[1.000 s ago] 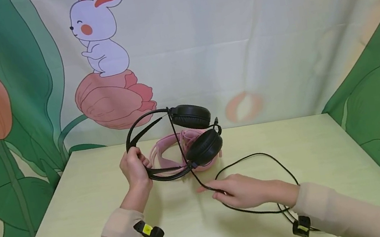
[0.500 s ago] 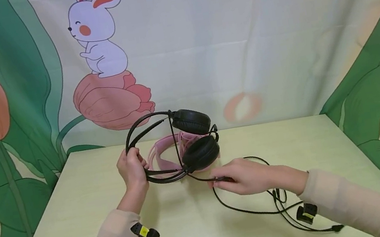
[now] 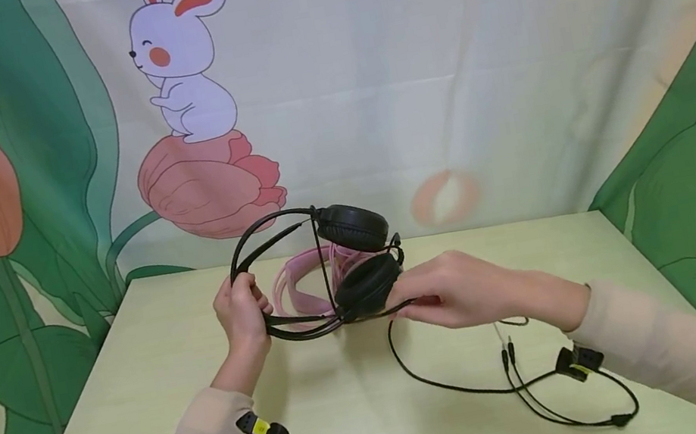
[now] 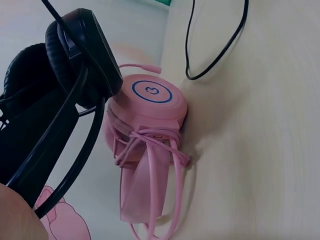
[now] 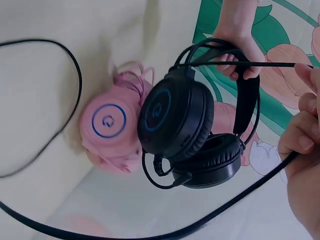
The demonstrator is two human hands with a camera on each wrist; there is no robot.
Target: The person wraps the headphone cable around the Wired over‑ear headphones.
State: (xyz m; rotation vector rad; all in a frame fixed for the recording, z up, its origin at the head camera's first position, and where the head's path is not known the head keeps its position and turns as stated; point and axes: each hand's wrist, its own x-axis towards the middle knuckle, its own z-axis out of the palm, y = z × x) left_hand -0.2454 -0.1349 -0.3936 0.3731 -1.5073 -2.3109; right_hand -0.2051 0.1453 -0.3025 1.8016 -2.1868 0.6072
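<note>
Right hand has risen from the surface and closed in on the lower earcup since a second ago, taking up cable slack; it pinches the cable just beside that cup; left hand grips the black headset by its band, held above the pink headset lying behind.

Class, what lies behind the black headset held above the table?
Behind the black headset lies a pink headset on the table, its cord wrapped around it. The black ear cups cover its right part.
</note>
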